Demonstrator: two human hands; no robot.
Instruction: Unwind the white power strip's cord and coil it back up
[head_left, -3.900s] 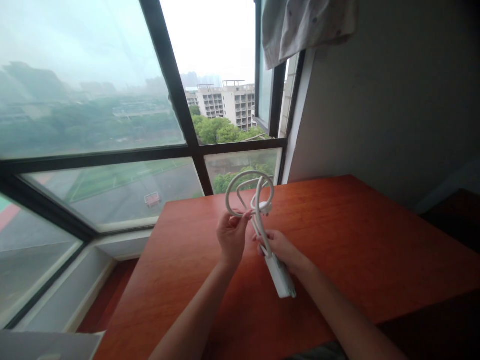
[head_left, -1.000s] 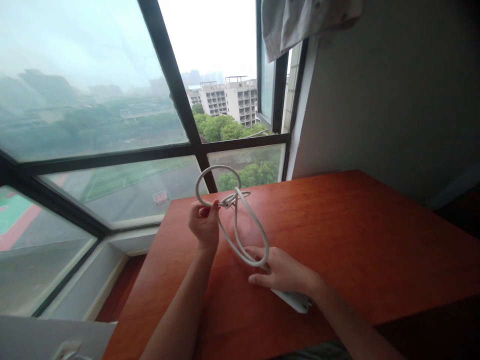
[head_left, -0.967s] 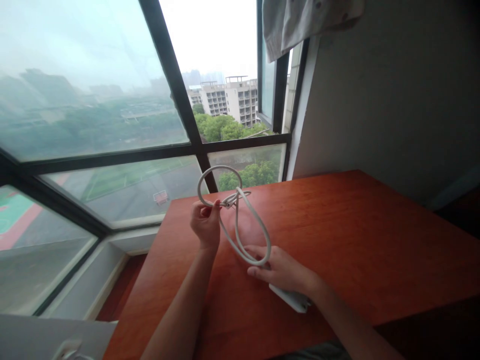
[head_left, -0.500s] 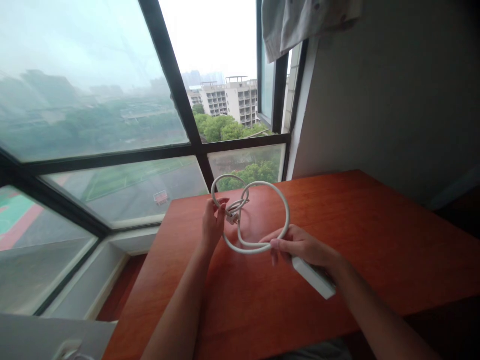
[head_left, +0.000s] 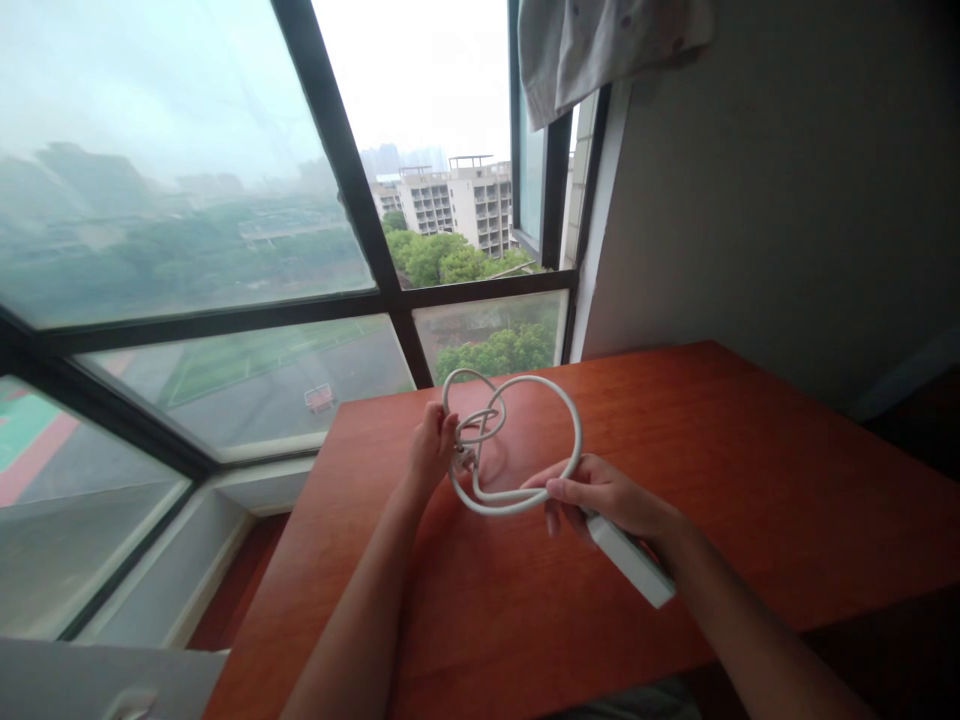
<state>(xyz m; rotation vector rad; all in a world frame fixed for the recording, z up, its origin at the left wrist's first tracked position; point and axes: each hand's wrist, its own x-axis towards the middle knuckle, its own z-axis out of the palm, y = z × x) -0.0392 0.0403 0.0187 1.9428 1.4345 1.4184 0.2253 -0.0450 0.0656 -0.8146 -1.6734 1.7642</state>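
Left hand [head_left: 430, 450] apparently pinching looped white cord [head_left: 499, 509] | right hand [head_left: 611, 496] closed on it | boxy strip [head_left: 632, 563] | glossy tabletop [head_left: 750, 490]

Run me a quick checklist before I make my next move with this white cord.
1. Left hand gripping the cord: ok.
2. Right hand gripping the cord: ok.
3. Cord free of crossing loops: not ok, loops overlap.
4. Plug out of any socket: ok, it's beside the left hand.
5. White block lifted off the table: cannot tell from this angle.
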